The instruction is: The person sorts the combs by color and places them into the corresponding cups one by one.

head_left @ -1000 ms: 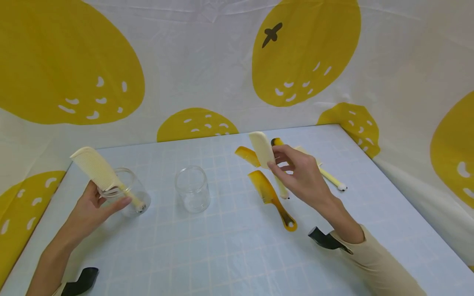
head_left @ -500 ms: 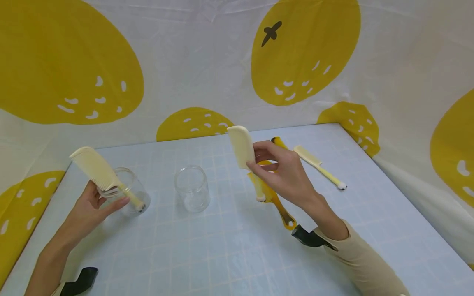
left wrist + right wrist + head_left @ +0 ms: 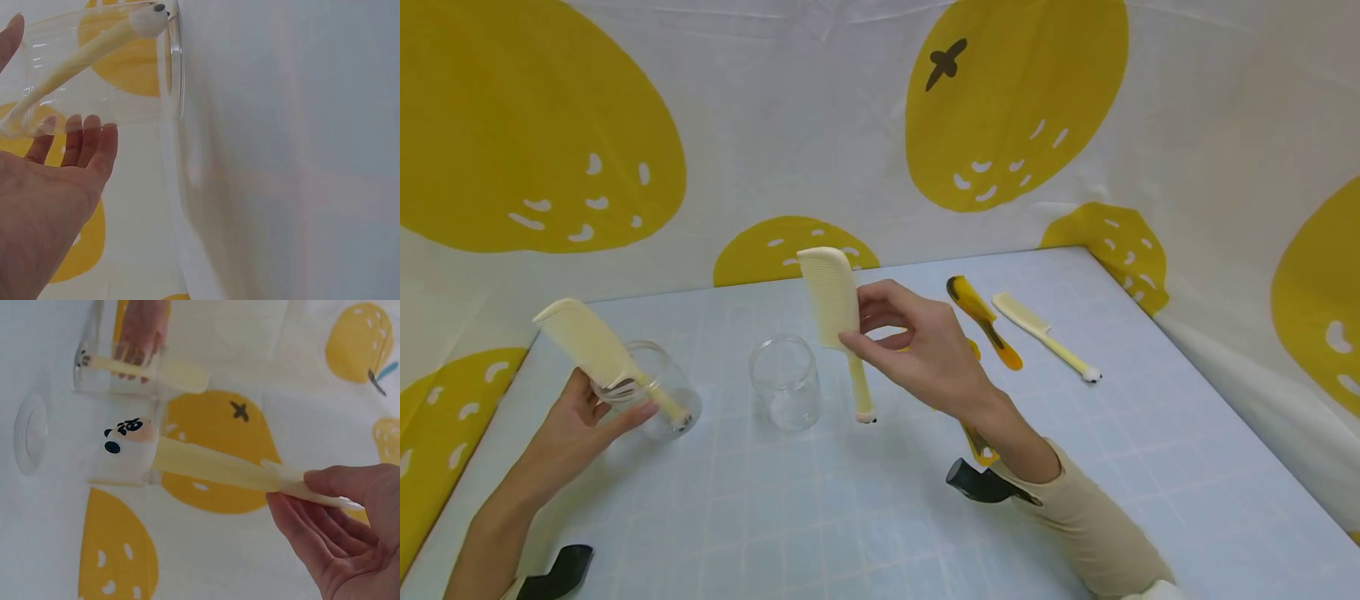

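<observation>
My left hand grips a clear glass cup at the left, fingers on one side and thumb on the other. A cream comb stands tilted in that cup, its panda-head handle end down near the base. Above the table, my right hand pinches a second cream comb between thumb and fingers, near where head meets handle. This comb hangs handle down, its panda-head tip lowest, to the right of a second clear glass cup. Nothing is visible inside that cup.
Right of my right hand lie an amber comb and another cream comb. More amber pieces show partly behind that hand and wrist. A lemon-patterned cloth hangs behind the pale blue checked table.
My right hand has carried its cream comb leftward from over the other combs towards the second cup, uncovering an amber comb at the back. The left hand stays at its cup.
</observation>
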Demonstrator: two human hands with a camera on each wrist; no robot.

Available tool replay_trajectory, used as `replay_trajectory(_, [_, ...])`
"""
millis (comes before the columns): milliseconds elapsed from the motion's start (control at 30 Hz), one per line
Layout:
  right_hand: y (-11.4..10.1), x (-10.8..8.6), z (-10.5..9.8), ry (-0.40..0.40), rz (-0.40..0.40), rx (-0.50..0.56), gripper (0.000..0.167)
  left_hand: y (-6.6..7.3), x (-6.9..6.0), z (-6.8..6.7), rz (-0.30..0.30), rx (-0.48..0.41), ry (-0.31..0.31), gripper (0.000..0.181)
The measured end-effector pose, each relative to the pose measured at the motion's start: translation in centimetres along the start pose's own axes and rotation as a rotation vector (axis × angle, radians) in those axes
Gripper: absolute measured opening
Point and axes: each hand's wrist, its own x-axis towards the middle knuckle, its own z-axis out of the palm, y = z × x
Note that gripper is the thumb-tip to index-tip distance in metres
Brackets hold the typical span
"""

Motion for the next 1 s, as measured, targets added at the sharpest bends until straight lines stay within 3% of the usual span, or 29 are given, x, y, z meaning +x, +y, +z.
replay_trajectory(200, [-0.4, 0.7, 1.4, -0.026, -0.012, 0.082, 0.031, -0.3, -0.1, -0.2, 0.012, -0.003, -0.011, 0.084])
replay_trajectory(600, [-1.0, 2.4, 4.9, -0.057, 0.031, 0.205, 0.033, -0.4, -0.4, -0.3, -0.030, 0.004, -0.014, 0.085])
replay_trajectory(1000, [-1.0, 4.0, 8.2, 0.001, 0.054, 0.264, 0.034, -0.3, -0.1, -0.1, -0.038, 0.021, -0.003, 0.085])
